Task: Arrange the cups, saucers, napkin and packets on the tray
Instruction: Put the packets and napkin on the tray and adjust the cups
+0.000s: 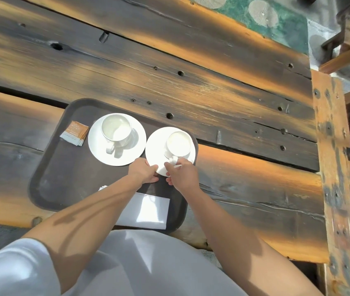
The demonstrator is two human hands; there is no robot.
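Observation:
A dark brown tray (62, 180) lies on the plank table. In its far middle stands a white cup (116, 130) on a white saucer (97, 146). A second white cup (179, 144) sits on a second saucer (157, 150) at the tray's far right corner, overhanging the rim. My left hand (143, 170) grips that saucer's near edge. My right hand (182, 174) pinches the second cup's handle. Orange and grey packets (75, 133) lie stacked at the tray's far left. A white napkin (150, 210) lies flat at the near edge, partly under my left forearm.
The rough wooden table (212, 92) of dark and orange planks stretches far and right, ending at a vertical wooden beam (332, 167). A small white object (103, 187) peeks out beside my left forearm. A green patterned carpet (255, 16) lies beyond the table.

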